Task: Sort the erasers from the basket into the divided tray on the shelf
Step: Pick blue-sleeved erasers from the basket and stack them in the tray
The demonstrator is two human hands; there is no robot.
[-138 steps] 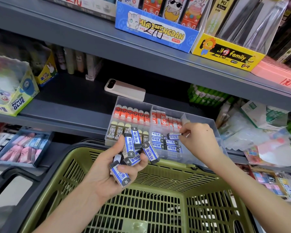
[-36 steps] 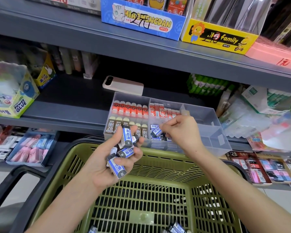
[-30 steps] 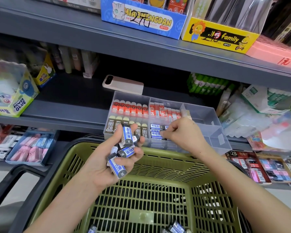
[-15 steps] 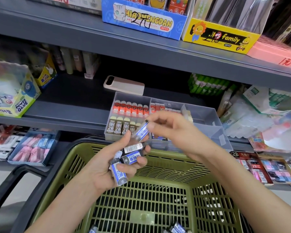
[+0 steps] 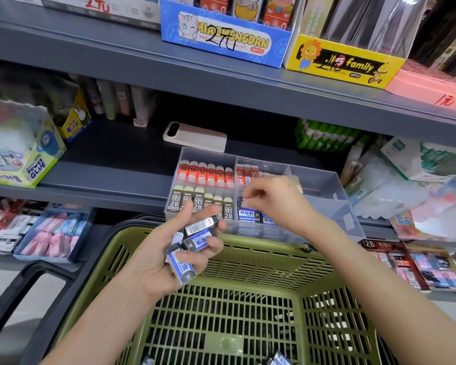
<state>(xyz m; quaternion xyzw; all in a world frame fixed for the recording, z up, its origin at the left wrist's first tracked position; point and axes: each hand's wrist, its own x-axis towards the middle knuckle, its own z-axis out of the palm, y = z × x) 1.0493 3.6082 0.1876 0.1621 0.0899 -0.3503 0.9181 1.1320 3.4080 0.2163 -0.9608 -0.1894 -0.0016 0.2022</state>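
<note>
My right hand (image 5: pixel 274 204) has carried one pinched blue eraser (image 5: pixel 242 202) over the divided tray (image 5: pixel 324 185), while the bunch of erasers (image 5: pixel 195 239) clutched loosely in my left hand (image 5: pixel 158 262) could slide into the basket (image 5: pixel 261 248).

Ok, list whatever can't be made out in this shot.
Head view:
- Right hand: fingertips blurred; whether it pinches anything unclear.
- Tray: right hand hides its middle compartments.
- Basket: frame's bottom edge cuts off its floor and loose erasers.
- Left hand: fingers overlap held erasers; count unclear.

Grey metal shelves (image 5: pixel 111 61), crowded stationery boxes (image 5: pixel 221 40), even bright light
</note>
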